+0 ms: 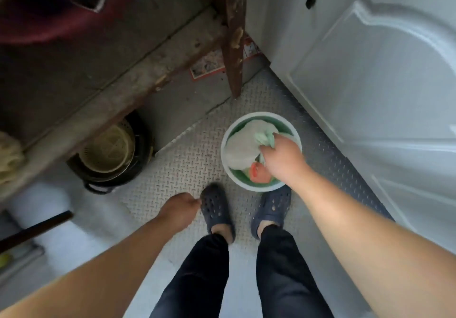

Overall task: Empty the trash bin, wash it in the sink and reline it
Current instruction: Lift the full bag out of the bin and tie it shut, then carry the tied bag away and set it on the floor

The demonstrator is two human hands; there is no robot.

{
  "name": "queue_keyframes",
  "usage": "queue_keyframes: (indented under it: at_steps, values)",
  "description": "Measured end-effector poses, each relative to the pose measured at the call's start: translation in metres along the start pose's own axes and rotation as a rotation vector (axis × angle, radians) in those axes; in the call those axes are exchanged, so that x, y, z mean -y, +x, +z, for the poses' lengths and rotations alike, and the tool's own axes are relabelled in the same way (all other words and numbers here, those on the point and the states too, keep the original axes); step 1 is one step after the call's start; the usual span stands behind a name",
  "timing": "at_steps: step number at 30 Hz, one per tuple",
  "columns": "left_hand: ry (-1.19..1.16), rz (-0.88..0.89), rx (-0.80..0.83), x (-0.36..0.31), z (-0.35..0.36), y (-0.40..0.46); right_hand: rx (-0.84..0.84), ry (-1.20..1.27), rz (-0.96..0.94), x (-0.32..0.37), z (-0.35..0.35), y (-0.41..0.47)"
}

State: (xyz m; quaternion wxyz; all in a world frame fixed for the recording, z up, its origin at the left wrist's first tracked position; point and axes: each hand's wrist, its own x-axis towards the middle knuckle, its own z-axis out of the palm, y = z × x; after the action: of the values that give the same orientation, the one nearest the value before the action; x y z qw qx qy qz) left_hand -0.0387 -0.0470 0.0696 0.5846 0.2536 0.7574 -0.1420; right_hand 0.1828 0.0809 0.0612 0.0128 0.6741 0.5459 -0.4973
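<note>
One small round trash bin [261, 156], white at the rim, stood on the ribbed metal floor plate [172, 164] close to that plate's right edge, just in front of the person's right shoe [271, 209]. A green liner bag [265, 138] lined it, and inside lay a pale crumpled bag [243, 148] and something red-orange [257, 173] near the rim closest to the feet. The right hand [281, 161] reached down into the bin with its fingers closed in a pinch on a gathered bunch of the green liner. The left hand [180, 209] hung apart from the bin, beside the left shoe [216, 209], fingers curled loosely inward and gripping nothing that I could see. Both shoes were dark perforated clogs, worn with dark trousers [202, 275]. To the right of the bin rose a white panelled cabinet door [370, 83]. Beyond the bin, a worn wooden leg [233, 46] came down to the floor plate's far edge. Off to the left, under a rough wooden shelf [98, 70], a yellowish basket [108, 148] sat nested in a black pot [138, 169].
</note>
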Motion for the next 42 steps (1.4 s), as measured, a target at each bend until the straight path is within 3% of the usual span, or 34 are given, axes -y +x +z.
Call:
queue_keyframes:
  at_steps: [3, 9, 18, 23, 26, 29, 34, 42]
  values:
    - [0.082, -0.009, 0.018, 0.016, -0.015, -0.063, 0.014, -0.08, 0.022, 0.03, -0.026, -0.046]
    - [-0.076, 0.086, -0.064, 0.039, -0.036, -0.179, -0.014, -0.246, 0.025, 0.083, -0.083, -0.142]
    - [-0.124, 0.277, -0.128, 0.079, -0.067, -0.335, -0.011, -0.245, 0.062, 0.113, -0.158, -0.271]
    - [-0.201, 0.13, -0.203, 0.13, -0.066, -0.372, 0.1, -0.457, 0.078, 0.096, -0.171, -0.299]
    - [-0.537, -0.034, -0.329, 0.156, -0.044, -0.384, 0.17, -0.596, 0.031, 0.085, -0.18, -0.304]
    - [-0.83, -0.134, -0.351, 0.17, -0.01, -0.4, 0.218, -0.694, -0.027, 0.082, -0.193, -0.304]
    - [-0.874, -0.137, -0.352, 0.174, 0.053, -0.427, 0.322, -0.89, -0.144, 0.095, -0.204, -0.292]
    - [-1.165, -0.214, -0.361, 0.201, 0.15, -0.453, 0.45, -1.228, -0.319, 0.15, -0.17, -0.309]
